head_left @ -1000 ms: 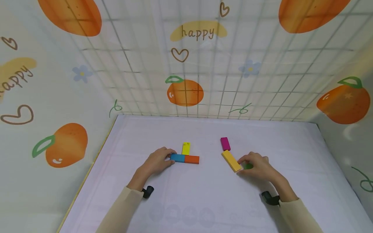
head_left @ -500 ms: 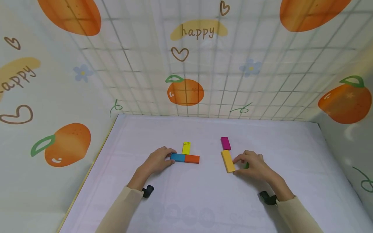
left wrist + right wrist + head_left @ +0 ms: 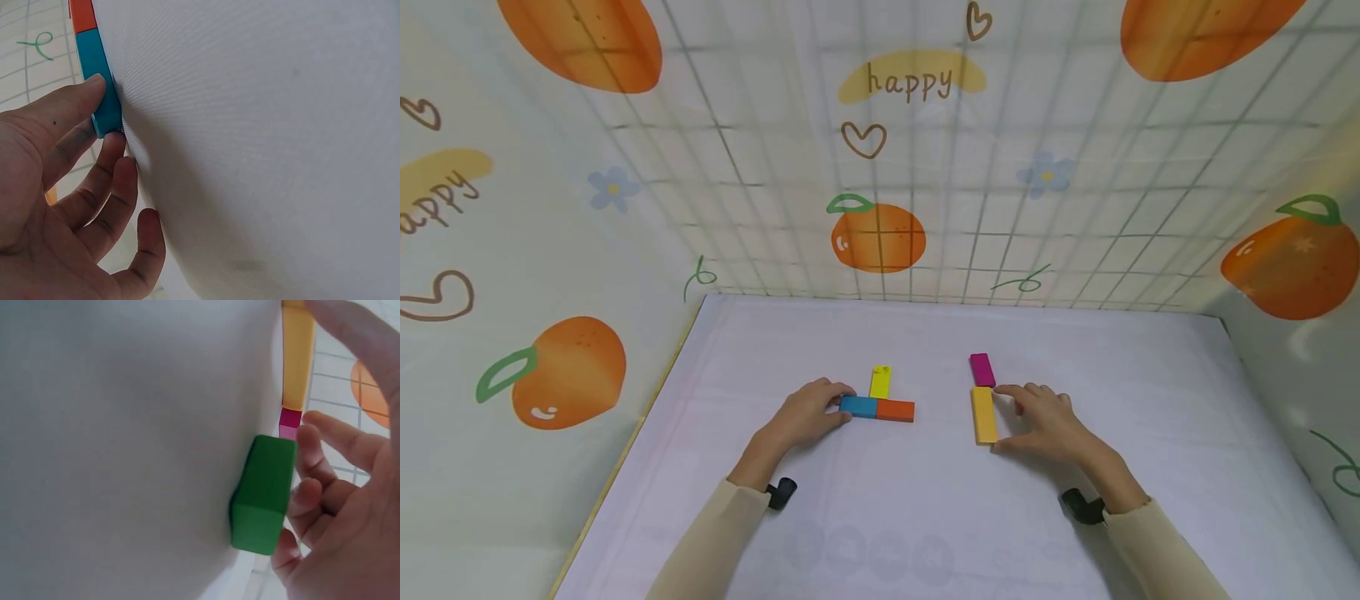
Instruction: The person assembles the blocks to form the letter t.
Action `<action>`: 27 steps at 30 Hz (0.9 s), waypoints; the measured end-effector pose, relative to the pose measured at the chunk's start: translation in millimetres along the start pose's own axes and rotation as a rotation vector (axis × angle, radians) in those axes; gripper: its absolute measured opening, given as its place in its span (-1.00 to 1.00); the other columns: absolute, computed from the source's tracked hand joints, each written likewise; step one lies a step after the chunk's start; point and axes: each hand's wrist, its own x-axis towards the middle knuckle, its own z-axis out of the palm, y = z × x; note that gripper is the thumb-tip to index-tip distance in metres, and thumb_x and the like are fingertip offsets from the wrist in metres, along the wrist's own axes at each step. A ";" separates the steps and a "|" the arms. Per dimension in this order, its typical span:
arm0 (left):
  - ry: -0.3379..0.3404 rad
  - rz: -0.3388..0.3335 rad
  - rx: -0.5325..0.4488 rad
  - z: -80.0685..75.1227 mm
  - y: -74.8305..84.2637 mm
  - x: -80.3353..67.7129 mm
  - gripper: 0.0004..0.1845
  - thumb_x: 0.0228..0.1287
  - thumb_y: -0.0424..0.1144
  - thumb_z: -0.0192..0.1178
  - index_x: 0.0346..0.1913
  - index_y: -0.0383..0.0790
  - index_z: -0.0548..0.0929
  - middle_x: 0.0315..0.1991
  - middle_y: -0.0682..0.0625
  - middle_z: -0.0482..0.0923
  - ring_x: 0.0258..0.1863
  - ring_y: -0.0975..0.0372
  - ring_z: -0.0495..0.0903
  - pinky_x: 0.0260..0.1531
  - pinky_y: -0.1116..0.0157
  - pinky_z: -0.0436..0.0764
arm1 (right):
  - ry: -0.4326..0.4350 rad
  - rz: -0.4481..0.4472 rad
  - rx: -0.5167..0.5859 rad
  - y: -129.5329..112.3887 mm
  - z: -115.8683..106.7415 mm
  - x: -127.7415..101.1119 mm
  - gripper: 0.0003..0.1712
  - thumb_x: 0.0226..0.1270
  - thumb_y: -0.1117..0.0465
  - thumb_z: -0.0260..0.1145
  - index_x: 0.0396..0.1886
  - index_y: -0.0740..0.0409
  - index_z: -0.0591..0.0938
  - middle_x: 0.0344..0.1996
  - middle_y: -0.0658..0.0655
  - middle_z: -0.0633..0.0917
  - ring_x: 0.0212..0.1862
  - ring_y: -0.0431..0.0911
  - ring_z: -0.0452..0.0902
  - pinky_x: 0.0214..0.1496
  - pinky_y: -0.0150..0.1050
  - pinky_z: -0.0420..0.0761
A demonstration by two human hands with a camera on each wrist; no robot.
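Amber block (image 3: 984, 415), end to end with the magenta block (image 3: 982, 370) on the counter (image 3: 925, 492), is touched, apparently for aligning, by the spread right hand (image 3: 1051, 427), the blue block (image 3: 859, 407) pinched by the left hand (image 3: 805, 413); gentle squaring seems needed.

- Back wall (image 3: 760, 208): whitish sheet, dark grid lines, some doubled as though blurred.
- Prints on it: central orange fruit (image 3: 883, 242), two larger fruits cut by the top edge, brown heart outlines, pale blue flowers (image 3: 613, 188), green squiggles, "happy" lettering (image 3: 910, 81) on a yellow smear.
- Left wall (image 3: 490, 467): plainer white, same motifs, lettering cut by frame edge.
- Right wall (image 3: 1292, 392): greyer, one orange fruit, pale curved glints below it.
- Table (image 3: 790, 333): white covering, faint rings (image 3: 846, 548) near the front, yellowish strip (image 3: 622, 457) along its left edge.
- Light: soft; warmer patch upper right.
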 end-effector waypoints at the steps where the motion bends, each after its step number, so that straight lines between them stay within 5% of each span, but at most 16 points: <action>1: 0.001 0.000 0.000 0.2 -0.3 0.2 -0.62 0.14 -0.07 0.28 0.06 0.11 0.56 -0.22 0.11 0.47 -0.24 0.24 0.42 -0.21 0.27 0.45 | -0.007 0.004 -0.002 0.3 0.5 0.9 0.02 -0.34 -0.34 0.49 0.22 -0.12 0.41 -0.41 -0.09 0.43 -0.30 -0.15 0.29 -0.31 -0.15 0.11; 27: 0.002 -0.001 -0.010 -0.8 1.8 -0.7 -0.62 0.14 -0.09 0.29 0.06 0.08 0.57 -0.21 0.10 0.48 -0.23 0.23 0.44 -0.22 0.27 0.45 | -0.060 -0.020 -0.091 -5.6 2.4 4.6 0.09 -0.33 -0.38 0.45 0.30 -0.11 0.38 -0.36 -0.10 0.44 -0.24 -0.15 0.28 -0.29 -0.15 0.14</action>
